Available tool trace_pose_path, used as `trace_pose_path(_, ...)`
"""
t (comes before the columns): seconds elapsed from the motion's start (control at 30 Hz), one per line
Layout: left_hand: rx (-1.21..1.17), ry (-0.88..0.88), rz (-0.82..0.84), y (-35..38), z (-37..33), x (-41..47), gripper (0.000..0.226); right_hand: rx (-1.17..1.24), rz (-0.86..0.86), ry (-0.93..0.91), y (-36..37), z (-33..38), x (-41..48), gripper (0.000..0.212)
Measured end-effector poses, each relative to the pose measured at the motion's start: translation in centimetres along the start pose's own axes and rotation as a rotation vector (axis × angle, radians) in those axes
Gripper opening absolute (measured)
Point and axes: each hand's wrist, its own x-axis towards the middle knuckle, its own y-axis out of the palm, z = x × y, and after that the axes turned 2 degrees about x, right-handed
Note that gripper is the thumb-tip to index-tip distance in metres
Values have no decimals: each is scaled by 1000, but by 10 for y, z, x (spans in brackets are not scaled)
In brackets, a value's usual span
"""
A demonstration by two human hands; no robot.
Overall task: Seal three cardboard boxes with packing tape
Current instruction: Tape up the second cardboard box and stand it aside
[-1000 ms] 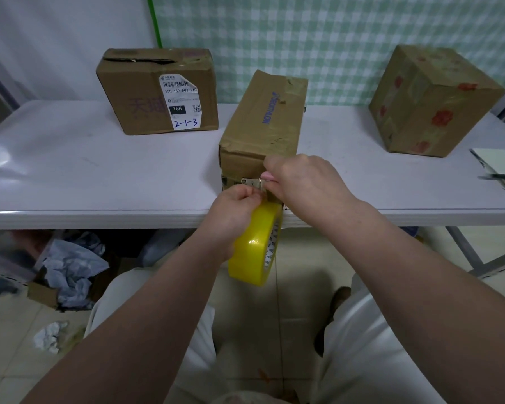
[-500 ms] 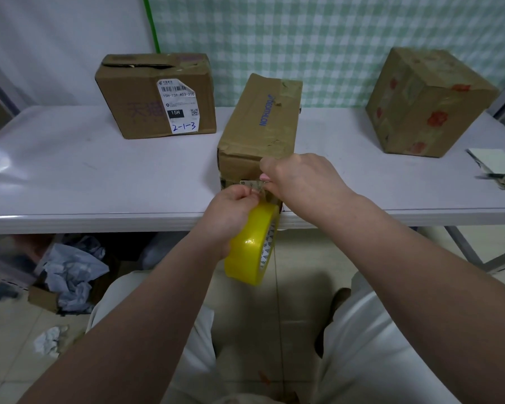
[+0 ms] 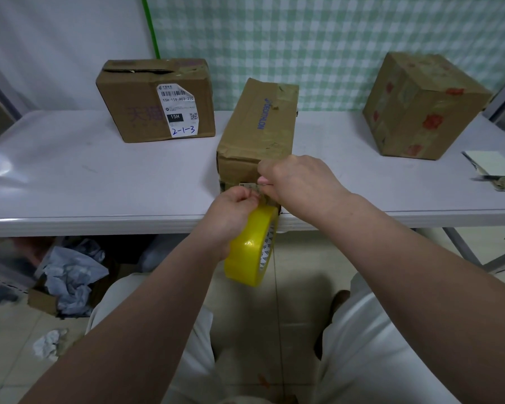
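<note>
Yellow tape (image 3: 250,252) — free end hidden.

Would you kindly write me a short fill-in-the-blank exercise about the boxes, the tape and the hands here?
1. The left hand grips a ____ tape roll.
2. The right hand is at the near end of the blue-lettered box, the ____ of the three.
3. The labelled box, marked 2-1-3, stands towards the ____ end of the table.
4. The flower-printed box stands towards its ____ end.

Missing words: yellow; middle; left; right.
</note>
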Motion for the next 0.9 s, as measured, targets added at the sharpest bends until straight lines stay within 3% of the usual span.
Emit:
trace_pose_path(0.37,21,7,-17,-2,3,4,14,-25,4,-24,-1,-7,-3,17)
trace_pose_path(0.73,42,-4,-31,0,7,3,8,-83,141,107,0,-28,-9,19)
trace_pose_path(0.8,53,-11,-30,0,9,2,8,-26,184,168,5,-33,-9,27)
trace_pose_path(0.9,65,-16,-20,-2,13,0,9,289,253,220,16,-39,-11,23)
